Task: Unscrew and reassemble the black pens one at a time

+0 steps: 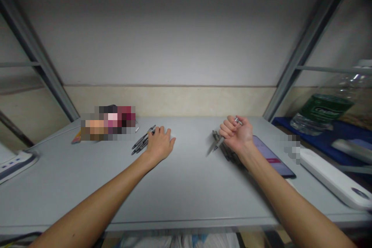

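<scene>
Several grey-and-black pens (141, 142) lie side by side in a slanted bundle on the left half of the desk. Over their right side rests my left hand (160, 142), palm down with fingers spread; it seems to touch the nearest pens. My right hand (236, 131) is turned with the wrist up, its fingers curled around a pen (218, 144) whose tip points down and left. Beneath and beside that hand is another group of dark pens (229, 155), partly hidden by the hand and forearm.
A phone (273, 159) with a lit screen lies right of my right wrist, and a long white device (331, 176) beyond it. A plastic bottle (325, 106) leans on a blue surface at right. A white object (17, 164) stands far left; a blurred-out pile (107, 124) sits at back left.
</scene>
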Motion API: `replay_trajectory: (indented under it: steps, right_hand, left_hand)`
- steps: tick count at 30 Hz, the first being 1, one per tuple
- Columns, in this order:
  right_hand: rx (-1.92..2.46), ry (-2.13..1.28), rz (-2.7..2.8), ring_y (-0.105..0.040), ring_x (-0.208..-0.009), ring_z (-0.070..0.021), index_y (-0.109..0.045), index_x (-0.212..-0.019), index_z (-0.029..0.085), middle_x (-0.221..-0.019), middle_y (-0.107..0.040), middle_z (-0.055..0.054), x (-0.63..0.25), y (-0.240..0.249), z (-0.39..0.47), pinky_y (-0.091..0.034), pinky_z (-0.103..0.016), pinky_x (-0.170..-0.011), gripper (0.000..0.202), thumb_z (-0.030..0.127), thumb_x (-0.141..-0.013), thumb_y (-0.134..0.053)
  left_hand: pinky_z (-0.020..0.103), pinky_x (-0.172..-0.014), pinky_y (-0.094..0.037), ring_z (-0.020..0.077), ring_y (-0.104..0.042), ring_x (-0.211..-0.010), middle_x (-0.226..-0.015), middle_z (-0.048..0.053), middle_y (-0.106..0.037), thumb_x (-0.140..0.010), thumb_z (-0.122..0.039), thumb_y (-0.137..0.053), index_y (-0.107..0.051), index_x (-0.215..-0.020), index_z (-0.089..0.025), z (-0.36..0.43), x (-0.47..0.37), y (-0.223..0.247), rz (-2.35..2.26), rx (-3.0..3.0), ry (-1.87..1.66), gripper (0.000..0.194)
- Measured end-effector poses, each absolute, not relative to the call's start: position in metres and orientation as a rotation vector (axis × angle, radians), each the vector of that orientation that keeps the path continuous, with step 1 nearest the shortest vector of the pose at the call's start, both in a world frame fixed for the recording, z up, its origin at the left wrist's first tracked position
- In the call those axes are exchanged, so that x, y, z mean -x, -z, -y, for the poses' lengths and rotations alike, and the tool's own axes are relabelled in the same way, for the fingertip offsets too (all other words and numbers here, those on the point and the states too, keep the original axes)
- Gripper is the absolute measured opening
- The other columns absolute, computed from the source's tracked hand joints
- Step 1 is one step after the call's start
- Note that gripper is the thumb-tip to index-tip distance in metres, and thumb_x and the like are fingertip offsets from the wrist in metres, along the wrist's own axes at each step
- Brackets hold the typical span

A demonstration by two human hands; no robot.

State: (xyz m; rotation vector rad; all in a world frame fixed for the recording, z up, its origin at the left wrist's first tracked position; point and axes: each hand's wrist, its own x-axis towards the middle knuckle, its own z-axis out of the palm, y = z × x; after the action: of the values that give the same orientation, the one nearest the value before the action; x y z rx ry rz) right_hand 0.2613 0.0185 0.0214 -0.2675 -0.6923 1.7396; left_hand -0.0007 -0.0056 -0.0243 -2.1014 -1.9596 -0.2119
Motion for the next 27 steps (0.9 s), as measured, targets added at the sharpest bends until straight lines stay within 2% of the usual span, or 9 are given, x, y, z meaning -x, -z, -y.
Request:
replay_trajectory:
  steps: [8,13,16,19,23,27]
  right_hand:
    - [0.221,-1.752,0.717,-0.017,-0.036,-0.0080,-0.026,-0.055,0.021,-0.043,-0.019,0.008,-0.261,-0.022,-0.018,-0.022,-0.020,-0.034,0.035,0.037,-0.077,-0.047]
    - [0.247,-1.750,0.736,-0.015,-0.035,-0.0079,-0.026,-0.053,0.021,-0.042,-0.017,0.008,-0.260,-0.022,-0.018,-0.020,-0.020,-0.032,0.033,0.032,-0.077,-0.046]
    - [0.244,-1.742,0.752,-0.019,-0.036,-0.0082,-0.030,-0.054,0.021,-0.044,-0.018,0.008,-0.260,-0.022,-0.018,-0.024,-0.020,-0.033,0.033,0.037,-0.079,-0.046]
    - [0.268,-1.733,0.766,-0.029,-0.038,-0.0091,-0.040,-0.060,0.020,-0.048,-0.025,0.007,-0.258,-0.022,-0.020,-0.032,-0.021,-0.037,0.028,0.041,-0.079,-0.046]
    - [0.419,-1.695,0.766,-0.043,-0.047,-0.0104,-0.055,-0.081,0.016,-0.057,-0.043,0.002,-0.249,-0.020,-0.023,-0.042,-0.023,-0.044,0.013,0.027,-0.076,-0.048]
    - [0.778,-1.523,1.012,-0.052,-0.055,-0.0112,-0.060,-0.091,0.014,-0.068,-0.057,-0.002,-0.236,-0.012,-0.022,-0.047,-0.023,-0.051,0.020,0.020,-0.072,-0.058]
  left_hand:
    - [0.048,-0.086,-0.036,0.0322,-0.042,-0.111,-0.114,0.015,-0.052,-0.089,-0.046,-0.032,-0.052,-0.112,-0.018,0.005,0.001,0.026,1.949,2.104,0.218,0.041]
    - [0.047,-0.085,-0.037,0.0319,-0.043,-0.110,-0.112,0.015,-0.052,-0.089,-0.046,-0.032,-0.053,-0.110,-0.018,0.005,0.001,0.026,1.926,2.100,0.226,0.041]
    - [0.048,-0.085,-0.036,0.0325,-0.041,-0.111,-0.114,0.015,-0.051,-0.089,-0.046,-0.032,-0.052,-0.111,-0.018,0.006,0.000,0.025,1.931,2.098,0.227,0.041]
    - [0.050,-0.086,-0.034,0.0334,-0.041,-0.111,-0.116,0.016,-0.050,-0.089,-0.047,-0.031,-0.052,-0.113,-0.018,0.006,-0.001,0.023,1.956,2.073,0.217,0.043]
    - [0.049,-0.086,-0.035,0.0326,-0.042,-0.110,-0.115,0.017,-0.051,-0.089,-0.046,-0.030,-0.052,-0.113,-0.017,0.006,0.001,0.022,1.993,2.027,0.198,0.043]
    - [0.048,-0.084,-0.036,0.0326,-0.043,-0.108,-0.112,0.018,-0.052,-0.090,-0.041,-0.029,-0.051,-0.113,-0.016,0.003,0.004,0.023,1.999,2.009,0.202,0.040]
